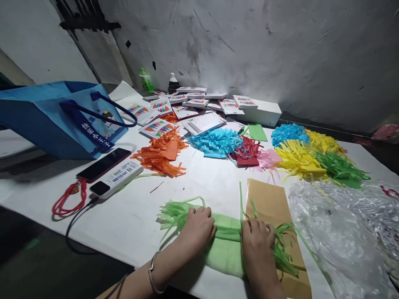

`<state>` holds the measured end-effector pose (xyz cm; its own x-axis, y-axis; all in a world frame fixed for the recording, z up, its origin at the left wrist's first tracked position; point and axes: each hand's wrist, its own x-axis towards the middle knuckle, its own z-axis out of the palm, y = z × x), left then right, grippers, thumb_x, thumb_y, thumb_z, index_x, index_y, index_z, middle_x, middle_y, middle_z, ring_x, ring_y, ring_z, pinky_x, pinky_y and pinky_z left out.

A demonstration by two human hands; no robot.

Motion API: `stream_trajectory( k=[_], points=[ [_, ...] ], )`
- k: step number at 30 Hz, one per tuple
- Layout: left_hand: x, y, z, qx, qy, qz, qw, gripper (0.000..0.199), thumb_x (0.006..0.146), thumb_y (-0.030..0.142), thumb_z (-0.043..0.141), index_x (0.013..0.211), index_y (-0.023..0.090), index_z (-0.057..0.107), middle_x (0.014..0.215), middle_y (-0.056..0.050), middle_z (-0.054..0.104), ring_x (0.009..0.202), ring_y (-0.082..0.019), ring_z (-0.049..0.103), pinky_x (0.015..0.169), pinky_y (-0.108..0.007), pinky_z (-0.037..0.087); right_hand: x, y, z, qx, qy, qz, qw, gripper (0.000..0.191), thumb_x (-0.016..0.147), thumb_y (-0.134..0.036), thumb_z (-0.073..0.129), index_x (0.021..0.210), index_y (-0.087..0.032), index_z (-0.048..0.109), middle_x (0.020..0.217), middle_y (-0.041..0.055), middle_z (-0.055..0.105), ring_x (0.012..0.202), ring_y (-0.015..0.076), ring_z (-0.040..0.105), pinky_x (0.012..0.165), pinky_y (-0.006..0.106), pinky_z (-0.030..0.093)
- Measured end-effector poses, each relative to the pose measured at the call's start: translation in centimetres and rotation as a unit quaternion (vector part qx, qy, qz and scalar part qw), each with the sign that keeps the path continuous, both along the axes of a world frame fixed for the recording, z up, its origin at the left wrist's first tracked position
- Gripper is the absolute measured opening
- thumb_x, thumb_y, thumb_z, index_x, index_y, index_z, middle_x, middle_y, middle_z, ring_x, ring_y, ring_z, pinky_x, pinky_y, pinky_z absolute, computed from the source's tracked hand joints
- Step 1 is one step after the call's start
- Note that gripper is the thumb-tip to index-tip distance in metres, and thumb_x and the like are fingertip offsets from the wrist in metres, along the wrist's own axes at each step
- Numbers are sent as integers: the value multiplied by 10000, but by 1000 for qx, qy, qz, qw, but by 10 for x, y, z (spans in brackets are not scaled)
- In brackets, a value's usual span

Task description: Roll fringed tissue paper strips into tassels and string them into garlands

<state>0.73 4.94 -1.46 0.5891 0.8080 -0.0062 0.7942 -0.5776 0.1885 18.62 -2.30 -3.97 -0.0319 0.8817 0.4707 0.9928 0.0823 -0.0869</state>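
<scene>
Light green tissue paper [225, 252] with fringed ends lies at the table's front edge, a folded band running across it. My left hand [197, 228], fingers curled, grips the band at its left side, beside one bunch of fringe. At the right side my right hand [258, 238] is closed on the same band, with more fringe spilling past it. The undersides of both hands and the fingertips are partly hidden. Beneath the right hand and right fringe is a brown cardboard sheet [268, 195].
Fringed bundles in orange [162, 153], blue [216, 142], red [247, 153] and yellow [301, 160] lie behind. Flat printed packs [202, 122] are piled near the wall. Left are a blue bag [52, 120], a phone [104, 165] and a power bank [118, 178]; right, clear plastic [336, 232].
</scene>
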Motion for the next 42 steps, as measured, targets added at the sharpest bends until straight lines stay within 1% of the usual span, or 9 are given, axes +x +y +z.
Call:
stream_trajectory(
  k=[5, 8, 11, 19, 22, 26, 29, 34, 42],
  points=[
    [-3, 1, -2, 2, -6, 3, 1000, 84, 865, 225, 705, 825, 152, 694, 951, -103, 661, 928, -310, 592, 822, -451, 400, -4, -3, -2, 0, 30, 178, 984, 278, 888, 10, 439, 801, -218, 573, 771, 20, 605, 785, 217, 543, 945, 411, 334],
    [-8, 0, -12, 81, -65, -49, 993, 267, 777, 235, 820, 991, 195, 665, 1138, -96, 649, 1058, -322, 554, 972, -541, 325, -5, -3, -5, 22, 44, 166, 985, 294, 932, -27, 416, 752, -215, 553, 714, 7, 566, 712, 198, 507, 911, 390, 340],
    [-10, -1, -22, 161, -121, -133, 970, 140, 850, 153, 760, 853, 223, 638, 1060, -19, 671, 1046, -248, 543, 1068, -528, 224, -11, -1, -4, 26, 70, 153, 985, 220, 991, -150, 423, 860, -205, 592, 790, 17, 585, 762, 200, 528, 908, 393, 339],
    [-18, 2, -36, 180, -159, -208, 948, 215, 924, 238, 705, 722, 210, 637, 740, 29, 591, 776, -175, 477, 901, -384, 279, -4, -4, -13, 95, -15, 228, 969, 460, 1038, -138, 245, 817, -164, 648, 723, 34, 586, 731, 199, 504, 867, 352, 372],
    [-26, 3, -44, 178, -163, -216, 946, 110, 922, 254, 714, 819, 245, 677, 734, 36, 598, 779, -177, 480, 893, -373, 262, 8, -13, -20, 126, 2, 223, 967, 426, 1042, -141, 256, 1015, -149, 681, 908, 60, 664, 907, 215, 552, 958, 359, 358],
    [-26, 2, -50, 152, -132, -176, 964, 151, 913, 211, 718, 780, 229, 648, 720, 37, 624, 774, -183, 502, 831, -361, 258, 8, -17, -25, 88, 117, 178, 973, 273, 1009, -181, 406, 900, -204, 655, 913, 39, 621, 874, 207, 530, 902, 376, 376],
    [-17, 2, -42, 90, -109, -103, 985, 187, 866, 62, 692, 771, 215, 640, 693, 39, 651, 748, -188, 521, 788, -370, 246, -1, -14, -26, 49, 217, 111, 969, 200, 915, -130, 524, 751, -224, 586, 820, 2, 559, 802, 191, 506, 848, 370, 354],
    [-3, 5, -24, 1, -65, -56, 996, 213, 822, 8, 642, 747, 205, 674, 723, 11, 681, 769, -208, 540, 738, -364, 241, -16, -4, -24, 150, 184, 60, 970, 253, 929, -124, 429, 737, -214, 566, 797, 30, 574, 801, 218, 508, 923, 434, 319],
    [-8, 19, -47, 184, -165, -180, 952, 127, 827, 277, 813, 762, 289, 705, 852, 50, 677, 858, -181, 532, 925, -368, 243, -22, 10, -19, 198, 54, 138, 969, 450, 1014, -140, 328, 598, -196, 490, 599, -8, 486, 632, 162, 435, 886, 345, 340]
  ],
)
